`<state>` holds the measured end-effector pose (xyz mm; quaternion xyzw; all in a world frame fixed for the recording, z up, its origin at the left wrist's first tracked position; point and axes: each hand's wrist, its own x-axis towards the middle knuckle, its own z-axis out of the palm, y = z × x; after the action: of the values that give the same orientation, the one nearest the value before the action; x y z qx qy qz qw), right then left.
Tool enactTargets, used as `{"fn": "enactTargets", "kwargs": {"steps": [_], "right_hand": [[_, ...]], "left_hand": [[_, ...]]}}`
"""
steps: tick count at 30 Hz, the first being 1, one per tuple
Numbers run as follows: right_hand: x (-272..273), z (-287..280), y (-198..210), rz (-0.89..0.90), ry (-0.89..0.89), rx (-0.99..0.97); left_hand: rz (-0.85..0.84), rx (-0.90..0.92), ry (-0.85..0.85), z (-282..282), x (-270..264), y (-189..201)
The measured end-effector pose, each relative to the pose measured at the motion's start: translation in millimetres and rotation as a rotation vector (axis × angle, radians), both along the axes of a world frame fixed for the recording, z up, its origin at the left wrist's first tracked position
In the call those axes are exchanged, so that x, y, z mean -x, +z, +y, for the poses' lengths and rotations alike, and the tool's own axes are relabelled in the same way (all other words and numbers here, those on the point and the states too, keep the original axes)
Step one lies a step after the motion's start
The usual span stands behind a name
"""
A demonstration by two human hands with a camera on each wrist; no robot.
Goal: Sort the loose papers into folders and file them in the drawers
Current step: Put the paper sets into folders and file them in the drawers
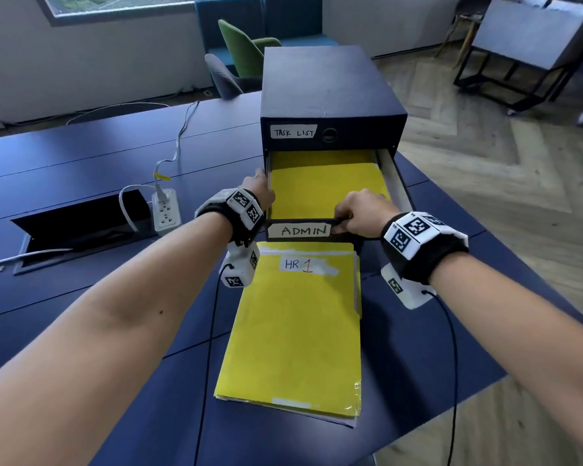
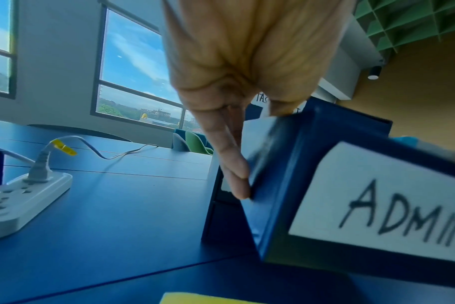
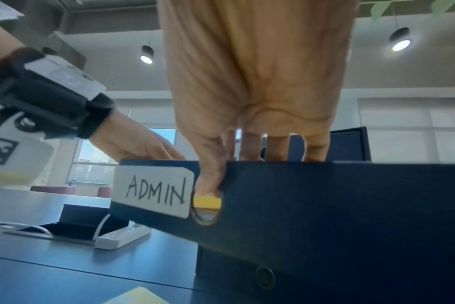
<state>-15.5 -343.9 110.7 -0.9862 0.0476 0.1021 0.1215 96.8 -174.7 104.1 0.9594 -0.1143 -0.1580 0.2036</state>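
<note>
The right hand (image 1: 360,213) is clamped on the front panel of the ADMIN drawer (image 1: 300,230), fingers hooked over its top edge and thumb at the finger hole. The left hand (image 1: 258,193) lies with straight fingers (image 2: 234,170) against the drawer's left side by the cabinet (image 1: 330,92). The drawer stands pulled out with a yellow folder (image 1: 323,186) inside. Just near of it, the HR 1 folder (image 1: 293,331) lies flat on the blue table (image 1: 98,163), with open tabletop to its left.
</note>
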Motion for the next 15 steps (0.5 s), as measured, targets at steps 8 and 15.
{"fn": "enactTargets", "kwargs": {"steps": [8,15], "right_hand": [[-36,-15,-3,-0.302,-0.136,0.168],[-73,-21,-2,-0.445,-0.082,0.351]], "left_hand": [[-0.303,0.084,-0.111,-9,-17,15],[-0.568,-0.181,-0.268,-23,-48,11]]}}
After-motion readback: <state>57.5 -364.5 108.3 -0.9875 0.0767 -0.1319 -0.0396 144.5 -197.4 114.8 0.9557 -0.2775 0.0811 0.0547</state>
